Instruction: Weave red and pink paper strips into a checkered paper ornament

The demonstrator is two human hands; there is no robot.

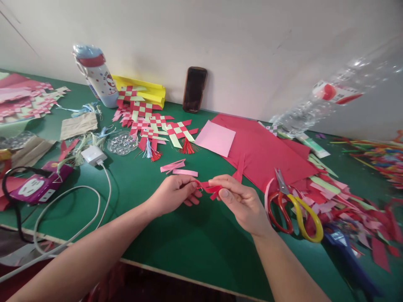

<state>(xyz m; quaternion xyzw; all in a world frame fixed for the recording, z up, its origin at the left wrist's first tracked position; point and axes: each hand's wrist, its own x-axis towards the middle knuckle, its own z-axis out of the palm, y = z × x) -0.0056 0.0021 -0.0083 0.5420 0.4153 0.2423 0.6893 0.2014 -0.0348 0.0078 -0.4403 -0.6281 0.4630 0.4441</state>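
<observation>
Between my hands, above the green table, is a narrow red paper strip (213, 189) that looks curled and folded. My left hand (173, 195) is closed in a pinch on its left end. My right hand (242, 201) pinches the folded part at the other side; the fingers hide some of it. Just beyond my left hand lie a few pink paper strips (185, 172). Past my right fingers a red strip (240, 167) rests against large red paper sheets (267, 147). Scissors (291, 205) with a red and a yellow handle lie right of my right hand.
Woven paper fish (179, 131) with tassels lie toward the wall, near a dish of small beads (122, 143). A phone (194, 90) leans on the wall. A bottle (99, 77), purple power strip (40, 184) and white cable (100, 201) are left; paper scraps (346, 209) lie right.
</observation>
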